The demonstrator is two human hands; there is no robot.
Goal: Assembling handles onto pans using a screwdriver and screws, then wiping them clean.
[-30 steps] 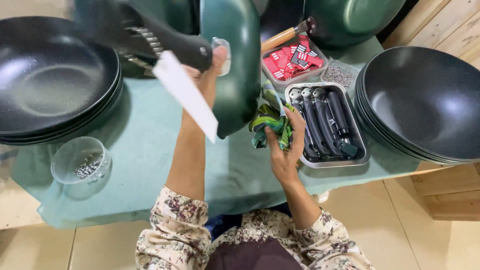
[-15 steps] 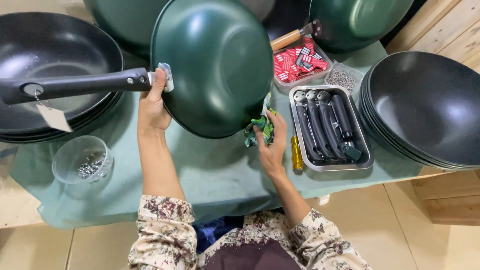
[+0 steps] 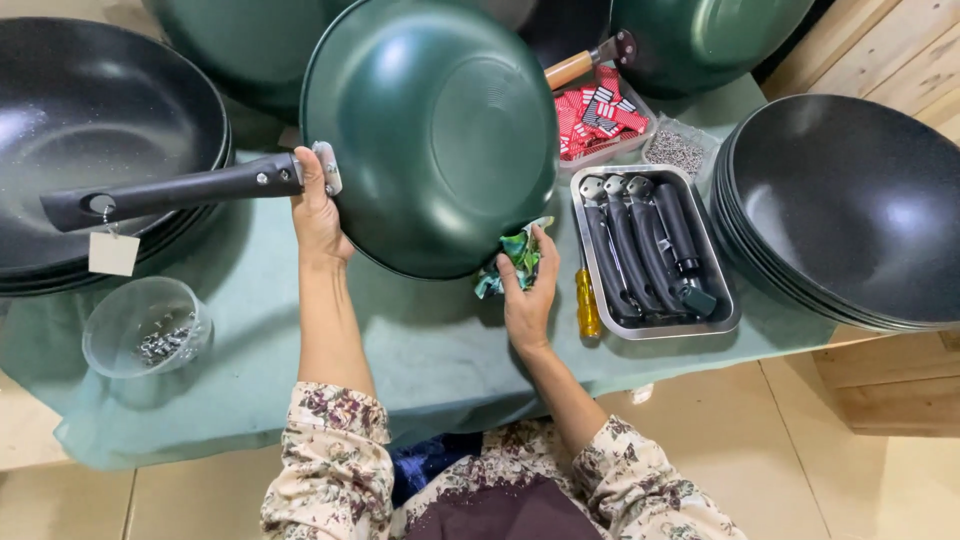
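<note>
The left hand [image 3: 318, 212] is closed around the base of the black handle [image 3: 170, 192] of a green wok [image 3: 435, 130], holding it bottom-up above the green cloth-covered table [image 3: 420, 350]. The right hand [image 3: 527, 295], fingers curled, grips a crumpled green rag [image 3: 510, 262] just under the wok's near rim. A metal tray of black handles [image 3: 650, 250] lies to the right, with a yellow screwdriver [image 3: 587, 303] beside it.
</note>
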